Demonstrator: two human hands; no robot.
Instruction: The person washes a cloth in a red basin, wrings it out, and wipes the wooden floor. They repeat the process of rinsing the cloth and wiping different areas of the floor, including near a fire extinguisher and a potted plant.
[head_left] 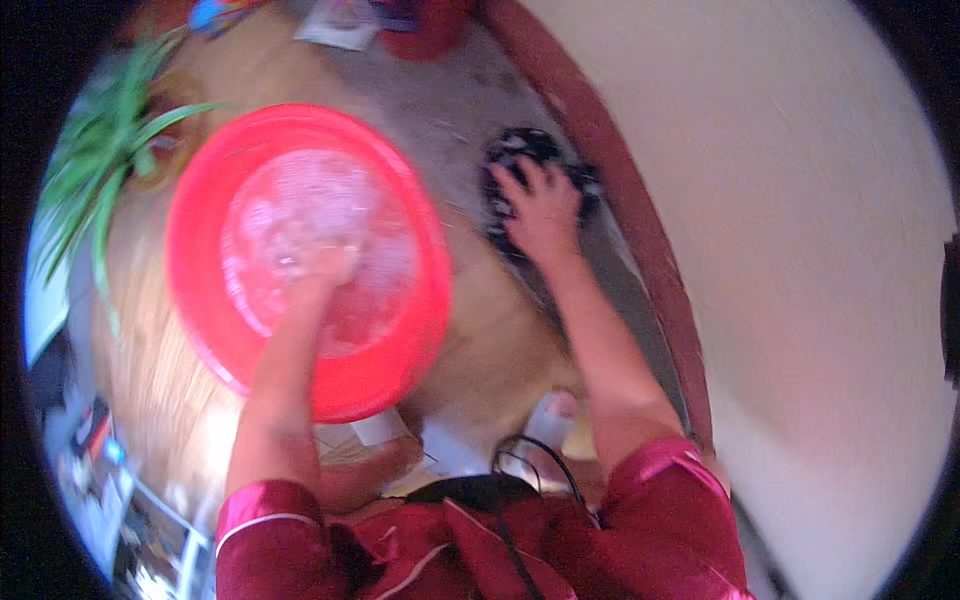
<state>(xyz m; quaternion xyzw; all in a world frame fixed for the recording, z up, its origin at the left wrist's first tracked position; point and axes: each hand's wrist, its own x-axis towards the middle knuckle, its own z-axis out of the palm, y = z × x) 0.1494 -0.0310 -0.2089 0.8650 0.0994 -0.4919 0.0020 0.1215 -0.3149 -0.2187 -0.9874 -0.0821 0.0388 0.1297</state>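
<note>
A round red plastic basin (200, 290) holds foamy water and stands on the floor in front of me. My left hand (322, 268) is plunged into the suds inside it; its fingers are hidden by foam, so what it holds cannot be told. To the right, my right hand (545, 210) presses down on a dark, wet piece of cloth (510, 150) lying on the grey concrete floor beside a dark red skirting strip (640, 220).
A green potted plant (105, 150) with long leaves stands left of the basin. A cream wall (820, 250) rises at the right. A red container (425, 30) and papers lie at the top. A white bottle (550, 415) stands near my knees.
</note>
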